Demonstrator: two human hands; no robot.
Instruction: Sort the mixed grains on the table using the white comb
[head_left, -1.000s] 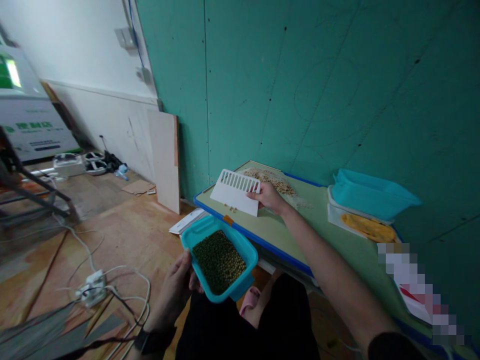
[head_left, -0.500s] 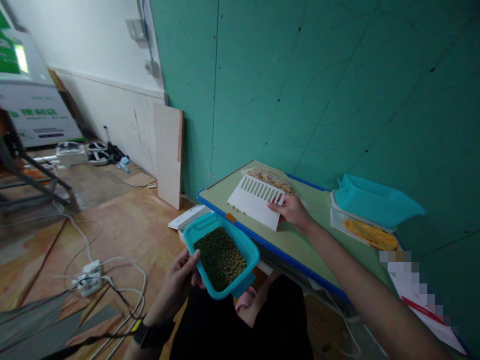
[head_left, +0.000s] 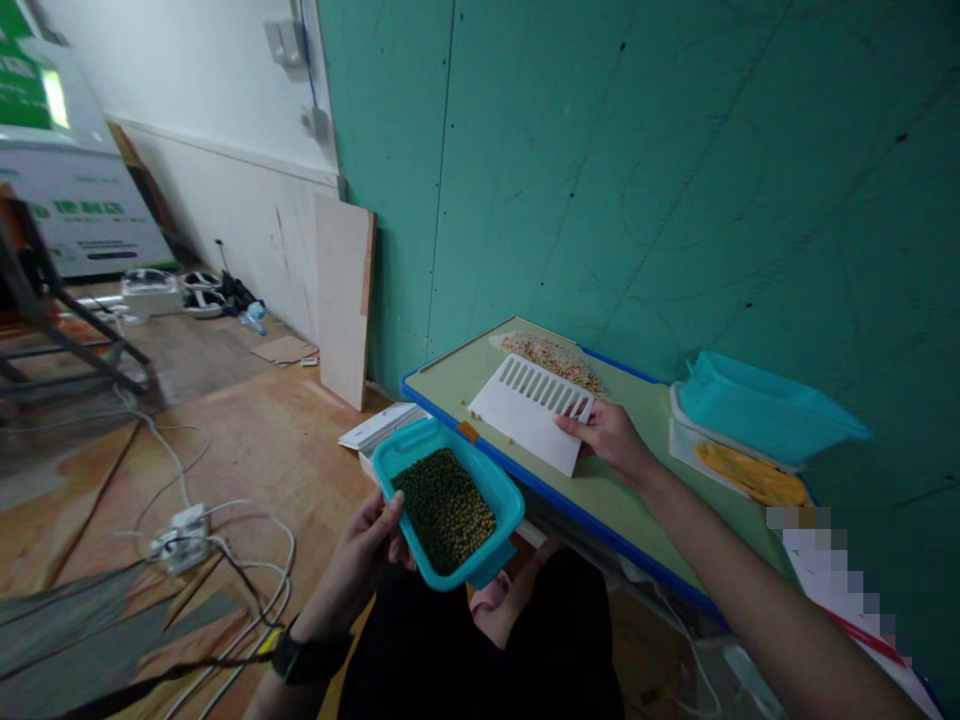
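My left hand [head_left: 379, 535] grips the near-left rim of a turquoise plastic basket [head_left: 504, 492], tilted over my lap beside the table edge. Inside lie dark green beans [head_left: 431, 505] with tan beans [head_left: 474, 515] mixed in towards the right. My right hand [head_left: 611, 435] pinches the right side of a flat white slotted scraper [head_left: 529, 425], held low over the table top. Just behind the scraper spreads a heap of tan beans [head_left: 555, 355]. A few loose beans show near its left and front edges.
The pale green folding table [head_left: 637, 500] has a blue rim and stands against a green wall. At its right end sit another turquoise basket [head_left: 769, 405] and a yellow cloth-like item [head_left: 750, 475]. A power strip [head_left: 184, 540] with cables lies on the floor at left.
The white scraper and my right hand have shifted slightly right and towards the table's front edge. The view has turned a little; the basket stays in my left hand.
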